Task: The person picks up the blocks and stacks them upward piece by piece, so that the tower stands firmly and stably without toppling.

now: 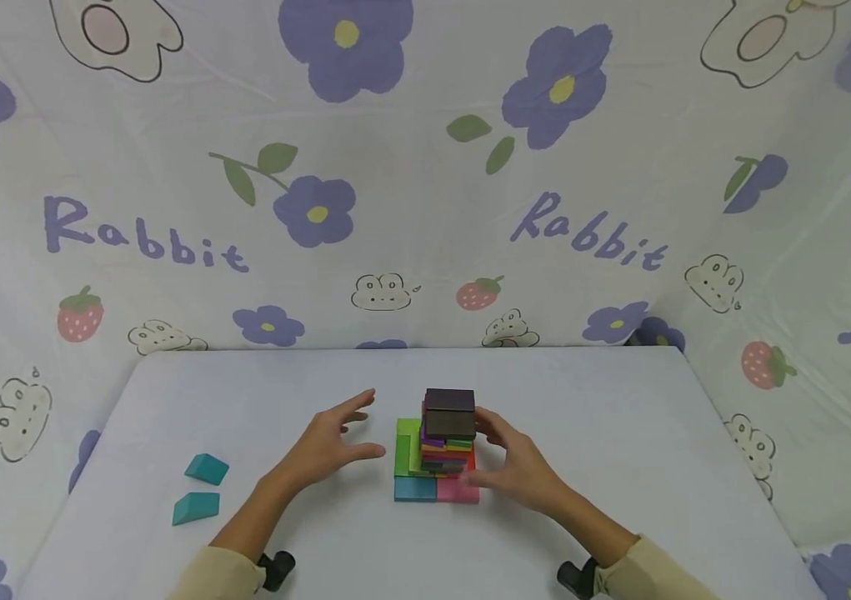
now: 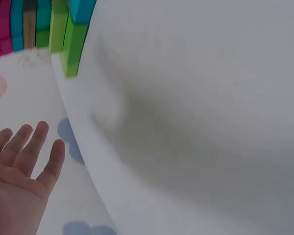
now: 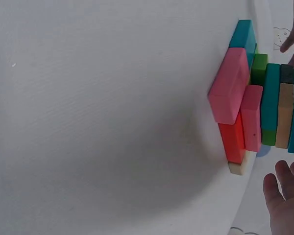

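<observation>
A tower of coloured wooden blocks rises from a low base near the middle of the table, with dark brown blocks (image 1: 449, 412) on top. The base shows a light green block (image 1: 403, 450), a blue block (image 1: 415, 489) and a pink block (image 1: 458, 491). My left hand (image 1: 327, 443) hovers to the tower's left, fingers spread and apart from it. On the other side, my right hand (image 1: 526, 471) is close beside the stack, thumb and fingers parted. In the right wrist view its fingers (image 3: 273, 191) are extended, with a gap to the layered blocks (image 3: 270, 103).
Two teal wedge-shaped blocks, one (image 1: 207, 468) behind the other (image 1: 196, 507), lie on the left of the white table (image 1: 590, 392). Behind the table hangs a patterned cloth (image 1: 410, 175), which also covers the sides.
</observation>
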The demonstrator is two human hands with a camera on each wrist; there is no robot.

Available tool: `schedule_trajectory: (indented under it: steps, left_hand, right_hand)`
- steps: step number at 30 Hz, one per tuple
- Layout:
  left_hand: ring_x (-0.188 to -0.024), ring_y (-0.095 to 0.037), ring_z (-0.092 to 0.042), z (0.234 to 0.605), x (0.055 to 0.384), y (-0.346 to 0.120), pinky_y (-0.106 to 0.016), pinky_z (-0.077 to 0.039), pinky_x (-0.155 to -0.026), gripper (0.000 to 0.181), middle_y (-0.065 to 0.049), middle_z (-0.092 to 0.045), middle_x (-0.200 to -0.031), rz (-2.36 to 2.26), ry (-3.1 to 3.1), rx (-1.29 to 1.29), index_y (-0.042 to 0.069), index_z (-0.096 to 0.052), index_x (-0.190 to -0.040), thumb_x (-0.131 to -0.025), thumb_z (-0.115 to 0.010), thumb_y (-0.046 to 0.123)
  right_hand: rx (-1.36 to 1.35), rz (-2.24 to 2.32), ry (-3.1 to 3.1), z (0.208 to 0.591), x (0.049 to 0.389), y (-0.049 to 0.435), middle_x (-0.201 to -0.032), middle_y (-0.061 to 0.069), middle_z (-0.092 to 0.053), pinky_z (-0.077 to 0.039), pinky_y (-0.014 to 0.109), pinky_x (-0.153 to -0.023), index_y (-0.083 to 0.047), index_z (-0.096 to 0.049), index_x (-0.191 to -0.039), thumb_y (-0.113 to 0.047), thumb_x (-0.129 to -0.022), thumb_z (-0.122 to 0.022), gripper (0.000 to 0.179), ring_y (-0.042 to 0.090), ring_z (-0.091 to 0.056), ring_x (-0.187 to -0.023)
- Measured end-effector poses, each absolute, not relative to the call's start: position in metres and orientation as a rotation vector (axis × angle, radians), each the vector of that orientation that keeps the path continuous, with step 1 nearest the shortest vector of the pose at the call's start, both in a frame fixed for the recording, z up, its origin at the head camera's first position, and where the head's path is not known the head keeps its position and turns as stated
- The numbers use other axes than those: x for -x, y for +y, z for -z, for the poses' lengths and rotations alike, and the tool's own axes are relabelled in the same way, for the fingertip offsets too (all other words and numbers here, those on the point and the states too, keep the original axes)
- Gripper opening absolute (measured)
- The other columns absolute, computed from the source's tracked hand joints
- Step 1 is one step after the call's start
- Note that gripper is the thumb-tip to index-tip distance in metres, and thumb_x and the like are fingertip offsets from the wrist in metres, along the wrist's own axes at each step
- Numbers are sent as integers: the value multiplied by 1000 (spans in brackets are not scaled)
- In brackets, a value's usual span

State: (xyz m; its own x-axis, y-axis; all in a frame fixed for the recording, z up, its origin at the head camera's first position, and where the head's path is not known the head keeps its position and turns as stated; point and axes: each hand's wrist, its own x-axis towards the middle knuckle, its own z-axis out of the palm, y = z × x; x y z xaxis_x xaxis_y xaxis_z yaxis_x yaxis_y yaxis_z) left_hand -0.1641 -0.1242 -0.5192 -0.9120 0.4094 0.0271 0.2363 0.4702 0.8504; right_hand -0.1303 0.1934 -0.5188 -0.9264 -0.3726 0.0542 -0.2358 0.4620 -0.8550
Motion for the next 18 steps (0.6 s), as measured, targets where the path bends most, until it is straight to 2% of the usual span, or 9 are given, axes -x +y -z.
schedule_trajectory:
  steps: [7,12,18]
  left_hand:
    - [-130,-37,-53,516,167,-174,-56,-47,-100,83,-18,-48,-149,-1334,2722,-492,8,-41,-152,-83,-82,28]
    - [-130,-39,-52,522,165,-204,-57,-47,-100,80,-19,-49,-147,-1222,2820,-395,5,-42,-150,-84,-81,27]
    - [-133,-46,-45,525,161,-239,-61,-39,-105,76,-25,-49,-145,-1059,2939,-278,2,-44,-148,-86,-79,28]
  right_hand:
    - [556,1572,2553,505,131,189,-142,1,-55,-43,46,-107,-18,-43,-148,-17,-74,-89,87,23,-51,-132]
    - [564,1602,2537,501,131,188,-140,2,-57,-42,52,-107,-16,-45,-147,-15,-76,-87,83,24,-53,-130]
    - [583,1629,2529,502,133,187,-139,0,-58,-42,58,-104,-17,-46,-146,-13,-77,-87,80,22,-54,-128]
